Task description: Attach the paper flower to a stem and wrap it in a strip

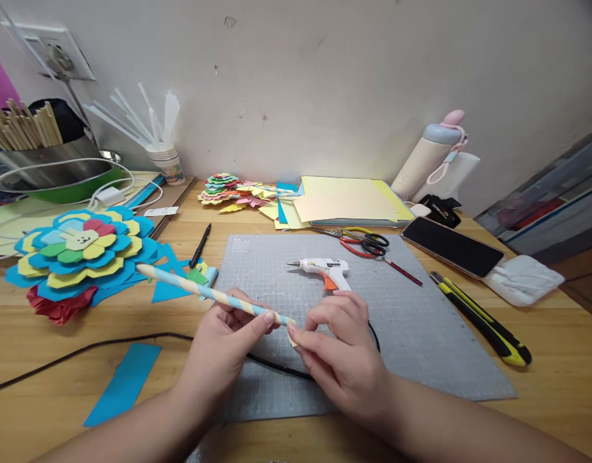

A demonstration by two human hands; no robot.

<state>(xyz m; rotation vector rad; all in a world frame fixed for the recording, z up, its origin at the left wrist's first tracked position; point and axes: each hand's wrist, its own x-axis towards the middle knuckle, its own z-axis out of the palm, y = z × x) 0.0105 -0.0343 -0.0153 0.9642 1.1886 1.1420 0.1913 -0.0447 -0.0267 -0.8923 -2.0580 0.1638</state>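
Note:
A thin stick wrapped in a spiral of blue and cream paper [213, 294] slants across the middle, its far end pointing left. Closed round its lower part is my left hand [233, 334], thumb on top. My right hand [346, 347] pinches the loose end of the cream paper strip [292, 334] at the stick's right tip. Under both hands lies a grey cutting mat [421, 334]. Just beyond my right hand rests a white hot glue gun [324, 267] with an orange trigger. A layered paper flower with a rabbit face [86, 247] sits at the left, near the stick's far end.
A yellow-black utility knife [483, 318], a phone [452, 246] and scissors [360, 241] lie at the right. Stacked coloured paper [348, 199] is at the back. A black cable [132, 339] crosses the table beside a blue paper strip [125, 384]. A paper cup [165, 164] holds white sticks.

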